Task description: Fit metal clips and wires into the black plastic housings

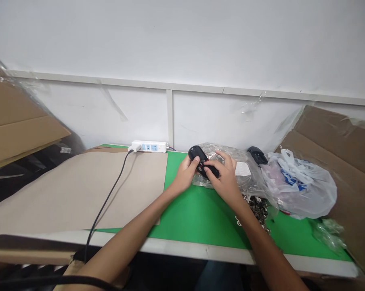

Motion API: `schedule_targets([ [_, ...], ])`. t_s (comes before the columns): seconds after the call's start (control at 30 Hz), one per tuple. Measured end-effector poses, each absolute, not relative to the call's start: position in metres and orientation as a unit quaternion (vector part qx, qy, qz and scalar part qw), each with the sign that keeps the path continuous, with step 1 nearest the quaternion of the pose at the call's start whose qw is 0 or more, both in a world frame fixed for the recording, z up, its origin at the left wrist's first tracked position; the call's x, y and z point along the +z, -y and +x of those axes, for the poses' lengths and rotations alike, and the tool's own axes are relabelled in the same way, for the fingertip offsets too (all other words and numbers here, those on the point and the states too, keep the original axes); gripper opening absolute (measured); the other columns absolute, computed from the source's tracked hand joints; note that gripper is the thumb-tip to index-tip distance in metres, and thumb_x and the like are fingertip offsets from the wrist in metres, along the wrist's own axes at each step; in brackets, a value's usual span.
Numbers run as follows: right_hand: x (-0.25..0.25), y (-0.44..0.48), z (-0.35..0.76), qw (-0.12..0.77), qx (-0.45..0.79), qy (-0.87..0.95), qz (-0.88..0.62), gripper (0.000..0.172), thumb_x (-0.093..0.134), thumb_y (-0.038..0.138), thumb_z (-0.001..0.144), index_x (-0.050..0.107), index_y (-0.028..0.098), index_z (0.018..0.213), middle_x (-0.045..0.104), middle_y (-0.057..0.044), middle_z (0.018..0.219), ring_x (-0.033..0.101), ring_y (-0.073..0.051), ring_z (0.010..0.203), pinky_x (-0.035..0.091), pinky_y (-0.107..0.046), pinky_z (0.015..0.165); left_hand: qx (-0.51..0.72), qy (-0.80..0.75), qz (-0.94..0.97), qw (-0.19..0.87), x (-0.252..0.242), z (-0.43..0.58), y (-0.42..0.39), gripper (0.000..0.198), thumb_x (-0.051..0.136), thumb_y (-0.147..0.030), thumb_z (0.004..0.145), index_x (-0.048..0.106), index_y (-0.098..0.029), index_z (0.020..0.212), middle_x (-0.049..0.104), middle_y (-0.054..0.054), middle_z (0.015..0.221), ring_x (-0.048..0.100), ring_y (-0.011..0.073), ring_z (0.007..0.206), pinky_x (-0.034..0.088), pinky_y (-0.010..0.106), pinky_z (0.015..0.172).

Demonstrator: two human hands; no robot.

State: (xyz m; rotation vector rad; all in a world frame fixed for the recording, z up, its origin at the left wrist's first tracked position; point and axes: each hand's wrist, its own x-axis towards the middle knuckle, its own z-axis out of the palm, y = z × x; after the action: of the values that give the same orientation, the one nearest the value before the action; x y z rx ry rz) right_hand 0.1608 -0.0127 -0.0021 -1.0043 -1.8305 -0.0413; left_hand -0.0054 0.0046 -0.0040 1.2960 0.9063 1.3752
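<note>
Above the green table, my two hands hold a black, rounded plastic casing (197,152) with thin red wires showing near its middle. My left hand (185,173) is closed on the casing's left side, its thumb pressed on top. My right hand (226,174) bends over the lower right part, with the index finger and thumb tips close together on the casing and another finger raised. Whether those fingertips also pinch a wire is too small to tell. Behind the hands lies a clear plastic bag (251,178) with a white label (242,169).
Small metal parts (256,208) lie in a pile beside my right forearm. A black plastic piece (256,155) and a white carrier bag (315,190) stand to the right. Brown sheet (134,194), power strip (154,146) and black cable (110,194) are left. Cardboard (336,149) flanks the table.
</note>
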Motion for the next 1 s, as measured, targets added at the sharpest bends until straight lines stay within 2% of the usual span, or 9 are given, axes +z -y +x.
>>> schedule_targets([
  [0.23, -0.003, 0.013, 0.161, 0.483, -0.032, 0.772, -0.412, 0.015, 0.066, 0.035, 0.097, 0.078, 0.028, 0.102, 0.053, -0.012, 0.146, 0.045, -0.036, 0.137, 0.038, -0.065, 0.116, 0.561, -0.37, 0.562, 0.483, -0.011, -0.005, -0.007, 0.068, 0.062, -0.068, 0.09, 0.06, -0.018, 0.137, 0.071, 0.011, 0.129, 0.069, 0.0229, 0.108, 0.06, 0.029, 0.082],
  [0.4, -0.004, 0.015, 0.159, 0.492, -0.009, 0.763, -0.419, 0.012, 0.068, 0.035, 0.096, 0.074, 0.024, 0.096, 0.055, -0.015, 0.144, 0.046, -0.037, 0.138, 0.037, -0.066, 0.117, 0.538, -0.413, 0.644, 0.354, -0.008, -0.007, 0.0, 0.057, 0.052, -0.064, 0.098, 0.062, -0.019, 0.132, 0.072, 0.009, 0.123, 0.067, 0.0239, 0.112, 0.056, 0.036, 0.099],
  [0.53, -0.006, 0.016, 0.155, 0.527, 0.063, 0.729, -0.432, 0.012, 0.068, 0.035, 0.094, 0.074, 0.025, 0.091, 0.057, -0.014, 0.139, 0.051, -0.035, 0.137, 0.04, -0.064, 0.116, 0.527, -0.426, 0.683, 0.271, -0.008, -0.01, 0.005, 0.059, 0.045, -0.069, 0.099, 0.059, -0.02, 0.129, 0.072, 0.009, 0.117, 0.067, 0.0243, 0.108, 0.056, 0.038, 0.096],
  [0.67, -0.01, 0.016, 0.15, 0.561, 0.124, 0.689, -0.442, 0.017, 0.071, 0.042, 0.092, 0.079, 0.026, 0.093, 0.058, -0.014, 0.141, 0.051, -0.035, 0.139, 0.038, -0.063, 0.118, 0.549, -0.431, 0.666, 0.264, -0.015, -0.011, 0.004, 0.06, 0.043, -0.073, 0.098, 0.054, -0.02, 0.124, 0.069, 0.01, 0.115, 0.067, 0.0244, 0.108, 0.055, 0.039, 0.098],
  [0.83, -0.017, 0.011, 0.148, 0.567, 0.208, 0.661, -0.445, 0.025, 0.076, 0.05, 0.087, 0.082, 0.028, 0.098, 0.058, -0.014, 0.144, 0.052, -0.036, 0.14, 0.036, -0.063, 0.12, 0.587, -0.413, 0.64, 0.273, -0.016, -0.009, 0.001, 0.059, 0.045, -0.074, 0.096, 0.05, -0.02, 0.12, 0.066, 0.01, 0.119, 0.064, 0.0244, 0.115, 0.052, 0.042, 0.107],
  [1.0, -0.016, 0.007, 0.151, 0.566, 0.295, 0.633, -0.438, 0.032, 0.079, 0.056, 0.082, 0.082, 0.026, 0.091, 0.061, -0.014, 0.142, 0.052, -0.036, 0.142, 0.037, -0.06, 0.121, 0.574, -0.366, 0.65, 0.337, -0.015, -0.007, 0.001, 0.054, 0.053, -0.066, 0.098, 0.045, -0.021, 0.128, 0.061, 0.012, 0.135, 0.06, 0.0239, 0.127, 0.049, 0.043, 0.115],
])
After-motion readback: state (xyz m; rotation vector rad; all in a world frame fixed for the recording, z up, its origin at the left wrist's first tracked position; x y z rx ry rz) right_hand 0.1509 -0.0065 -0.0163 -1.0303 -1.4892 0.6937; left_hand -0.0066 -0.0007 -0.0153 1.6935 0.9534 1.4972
